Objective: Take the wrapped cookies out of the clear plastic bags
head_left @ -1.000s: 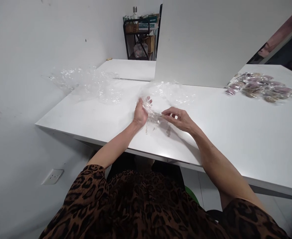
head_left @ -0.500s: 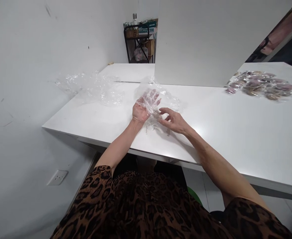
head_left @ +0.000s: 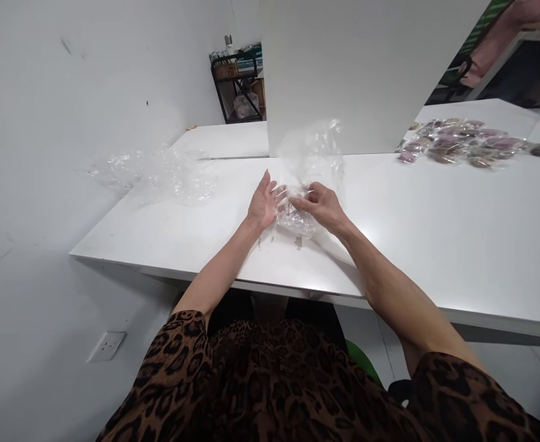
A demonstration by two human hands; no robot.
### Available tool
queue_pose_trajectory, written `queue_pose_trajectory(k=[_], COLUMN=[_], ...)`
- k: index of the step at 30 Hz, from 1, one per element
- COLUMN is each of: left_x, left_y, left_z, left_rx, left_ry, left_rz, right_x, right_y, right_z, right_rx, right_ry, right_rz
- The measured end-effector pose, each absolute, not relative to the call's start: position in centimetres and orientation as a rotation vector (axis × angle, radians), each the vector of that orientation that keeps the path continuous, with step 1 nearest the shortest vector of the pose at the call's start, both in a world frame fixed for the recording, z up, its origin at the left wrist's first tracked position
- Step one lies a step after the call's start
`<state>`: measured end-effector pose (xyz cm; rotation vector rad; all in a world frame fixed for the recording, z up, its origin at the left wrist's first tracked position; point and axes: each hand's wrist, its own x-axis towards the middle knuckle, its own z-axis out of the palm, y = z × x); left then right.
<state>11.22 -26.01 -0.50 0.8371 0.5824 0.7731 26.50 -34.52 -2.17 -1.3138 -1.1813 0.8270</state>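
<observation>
A crumpled clear plastic bag [head_left: 316, 156] stands up loosely over the white table, partly blurred. My right hand [head_left: 321, 206] pinches it between thumb and fingers. To its left, my left hand [head_left: 264, 204] is open, thumb pointing up and palm turned toward the bag, its fingers reaching behind the film. Below the hands, the bag's lower part bunches up near the tabletop; whether something lies inside it, I cannot tell.
Another heap of clear plastic film [head_left: 159, 178] lies at the table's left. Several wrapped pinkish and brown pieces [head_left: 463, 144] are piled at the back right. A grey-white panel [head_left: 343, 73] rises at the back edge; behind it stands a black shelf [head_left: 235, 89].
My left hand has come out from under the film, its thumb now raised. My right hand has closed on the bag, which stands higher and further right. The view has shifted slightly.
</observation>
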Motion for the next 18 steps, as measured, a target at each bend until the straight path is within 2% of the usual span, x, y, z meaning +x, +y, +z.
queue_pose_trajectory(k=[7,14,18], left_x=[9.2,7.5,7.6], left_y=[-27.0,-26.9,-27.4], left_z=[-1.8,-0.4,0.3], left_rx=[1.211,1.033,0.91], left_ry=[0.845,0.829,0.796], left_rz=[0.677,0.795,0.874], right_x=[27.5,29.1,28.9], right_y=[-33.7,-33.8,-33.8], right_z=[-2.2,-1.4,-2.0], right_rx=[-1.158,-1.314,-1.446], right_ry=[-0.958,-0.68,-0.788], right_rz=[0.805,0.923,0.946])
